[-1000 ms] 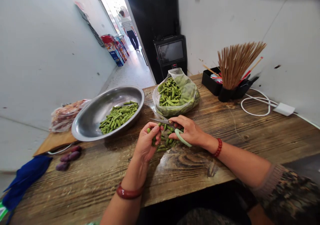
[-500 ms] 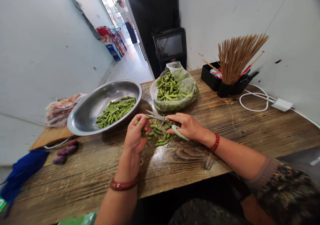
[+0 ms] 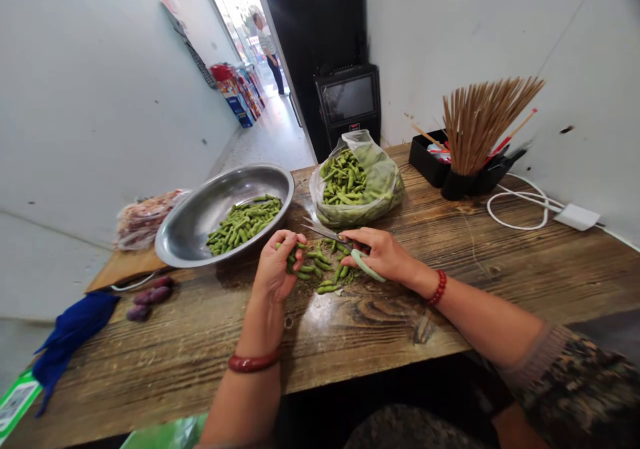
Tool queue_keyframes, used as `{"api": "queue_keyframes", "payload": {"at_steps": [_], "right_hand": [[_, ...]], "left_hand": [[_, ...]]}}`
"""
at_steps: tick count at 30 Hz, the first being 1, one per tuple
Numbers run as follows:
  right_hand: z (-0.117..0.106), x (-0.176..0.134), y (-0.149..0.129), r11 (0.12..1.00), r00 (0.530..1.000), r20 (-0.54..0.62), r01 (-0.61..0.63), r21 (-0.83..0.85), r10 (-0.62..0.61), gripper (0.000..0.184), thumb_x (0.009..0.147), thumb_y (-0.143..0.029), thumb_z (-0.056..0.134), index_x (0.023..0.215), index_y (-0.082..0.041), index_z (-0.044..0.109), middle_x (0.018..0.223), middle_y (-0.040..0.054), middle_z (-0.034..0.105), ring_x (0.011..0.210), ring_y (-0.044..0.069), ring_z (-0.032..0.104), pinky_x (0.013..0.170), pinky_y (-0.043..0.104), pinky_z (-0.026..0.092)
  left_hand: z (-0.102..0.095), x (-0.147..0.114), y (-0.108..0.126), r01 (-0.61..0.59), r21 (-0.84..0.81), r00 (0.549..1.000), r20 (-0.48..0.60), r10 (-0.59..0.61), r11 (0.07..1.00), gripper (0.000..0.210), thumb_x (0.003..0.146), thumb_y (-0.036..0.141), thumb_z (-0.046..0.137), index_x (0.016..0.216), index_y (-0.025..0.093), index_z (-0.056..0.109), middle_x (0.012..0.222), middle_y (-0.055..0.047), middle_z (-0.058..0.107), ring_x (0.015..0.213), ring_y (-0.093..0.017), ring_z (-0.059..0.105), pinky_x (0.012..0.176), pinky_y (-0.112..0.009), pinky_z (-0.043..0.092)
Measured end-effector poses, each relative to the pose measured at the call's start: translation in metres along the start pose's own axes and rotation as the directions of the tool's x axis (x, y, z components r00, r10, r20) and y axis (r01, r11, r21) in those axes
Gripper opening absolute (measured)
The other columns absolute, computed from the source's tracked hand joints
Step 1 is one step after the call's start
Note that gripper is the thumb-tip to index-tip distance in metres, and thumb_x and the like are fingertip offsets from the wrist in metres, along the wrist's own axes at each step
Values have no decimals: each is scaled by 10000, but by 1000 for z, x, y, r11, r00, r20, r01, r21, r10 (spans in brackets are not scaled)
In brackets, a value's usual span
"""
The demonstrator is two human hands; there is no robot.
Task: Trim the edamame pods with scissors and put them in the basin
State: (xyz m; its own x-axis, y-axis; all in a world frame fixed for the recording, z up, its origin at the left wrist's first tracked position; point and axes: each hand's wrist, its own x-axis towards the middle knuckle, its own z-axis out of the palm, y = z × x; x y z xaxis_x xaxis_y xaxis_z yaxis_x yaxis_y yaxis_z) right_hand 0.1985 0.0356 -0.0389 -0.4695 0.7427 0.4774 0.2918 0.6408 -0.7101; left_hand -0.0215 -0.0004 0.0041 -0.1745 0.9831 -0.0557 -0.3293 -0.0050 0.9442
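Observation:
My left hand (image 3: 277, 264) is closed around a few green edamame pods (image 3: 291, 257), whose tips poke out between thumb and fingers. In my right hand (image 3: 383, 254) is a pair of scissors (image 3: 367, 264) with pale green handles; the blades point left toward the held pods and look slightly parted. Loose edamame pods (image 3: 327, 288) and small trimmings lie on the table beneath both hands. Behind the left hand stands a metal basin (image 3: 183, 236) with a heap of pods (image 3: 245, 224) inside. A clear plastic bag (image 3: 385, 179) full of pods sits just beyond the scissors.
On the wooden table (image 3: 200, 362) lie several purple fruits (image 3: 150, 296), a blue cloth (image 3: 75, 326) and a bagged pinkish item (image 3: 145, 219). Wooden skewers (image 3: 483, 126) stand in a black holder at the right, beside a white cable (image 3: 520, 226). A person (image 3: 270, 52) stands beyond the doorway.
The whole view has shifted, so everything sits a little further right and lower. My left hand has turned slightly with the pods; the scissors are still in my right hand.

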Motion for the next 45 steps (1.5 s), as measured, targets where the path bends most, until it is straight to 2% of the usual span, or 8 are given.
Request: {"api": "queue_keyframes", "payload": {"at_steps": [10,18,27,33,36,39,41,45], "right_hand": [[4,-1,0,998,999,-20,-26,55,27,462,723,-400,762,1117,-178,668,933,69,689,728,156,606,685,269,491],[7,2,-12,939,973,-52,-202,280,225,488,701,-297,746,1144,-154,601,841,22,690,702,138,620,670,255,494],[9,0,-18,948,987,-48,-131,291,152,458,705,-300,729,1120,-159,599,861,24,678,727,135,609,680,250,494],[12,-2,-20,959,992,-29,-110,259,122,348,746,-206,643,1089,-145,629,831,13,684,681,119,597,647,225,471],[11,-2,-21,973,995,-45,-73,217,85,341,739,-200,643,1075,-145,640,879,28,699,716,130,612,667,228,478],[9,-2,-22,984,997,-55,-38,174,48,341,735,-186,631,1072,-140,648,916,39,700,745,138,617,691,234,480],[6,-2,-24,984,996,-64,-58,170,69,355,740,-188,622,1089,-133,647,877,30,692,710,129,602,666,229,471],[1,0,-25,968,991,-51,-110,226,125,370,772,-207,595,1132,-128,636,789,8,670,645,110,575,629,217,463]], "left_hand": [[6,-2,-5,-5,15,1000,-12,5,1000,298,689,291,763,721,154,501,729,10,604,476,-49,490,336,-128,327],[24,-11,-16,73,19,992,104,-74,997,287,678,285,776,709,146,527,735,12,597,500,-43,499,356,-125,345],[37,-19,-25,116,140,974,180,-140,983,292,698,309,764,732,163,514,594,31,584,439,-61,492,372,-147,366],[40,-22,-28,98,224,971,190,-142,970,272,714,313,740,746,175,508,540,45,562,407,-63,458,375,-155,347],[36,-21,-29,10,363,982,172,-78,932,217,740,305,697,745,184,516,493,57,526,381,-67,426,371,-164,317],[30,-18,-28,-171,557,982,166,93,812,162,715,246,693,700,181,546,539,44,545,426,-72,459,426,-179,363],[25,-15,-24,-220,614,975,151,161,758,143,716,233,685,696,185,552,534,48,535,427,-74,459,436,-182,371],[13,-9,-12,-153,459,986,15,165,875,135,751,247,641,776,206,515,512,71,502,392,-93,475,402,-189,381]]}}
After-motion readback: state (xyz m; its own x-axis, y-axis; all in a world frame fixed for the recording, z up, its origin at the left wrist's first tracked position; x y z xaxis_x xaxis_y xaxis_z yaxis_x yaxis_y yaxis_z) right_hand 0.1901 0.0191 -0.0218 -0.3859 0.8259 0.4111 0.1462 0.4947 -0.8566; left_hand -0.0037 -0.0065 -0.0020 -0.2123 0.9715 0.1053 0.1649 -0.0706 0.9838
